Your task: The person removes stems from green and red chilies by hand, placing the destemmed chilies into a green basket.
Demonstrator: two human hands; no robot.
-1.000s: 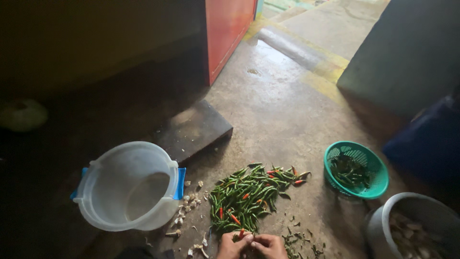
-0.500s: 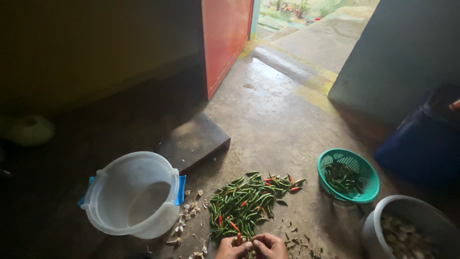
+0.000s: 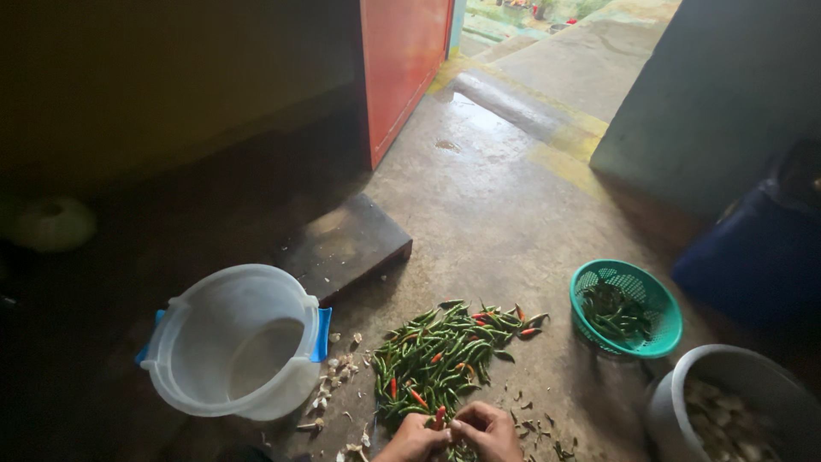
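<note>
Your left hand (image 3: 416,442) and right hand (image 3: 489,430) meet at the bottom edge of the view, fingers pinched together on a red chilli (image 3: 439,418) at the near end of the chilli pile (image 3: 445,358) on the concrete floor (image 3: 479,214). Left of the pile stands a translucent plastic tub (image 3: 235,342) with blue handles; to the right sit a green basket (image 3: 627,308) holding chillies and a grey bowl (image 3: 727,402).

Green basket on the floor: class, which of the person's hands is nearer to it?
Right. The right hand lies at the near edge of the chilli pile, on the side of the green basket; the left hand touches it on the side away from the basket.
</note>
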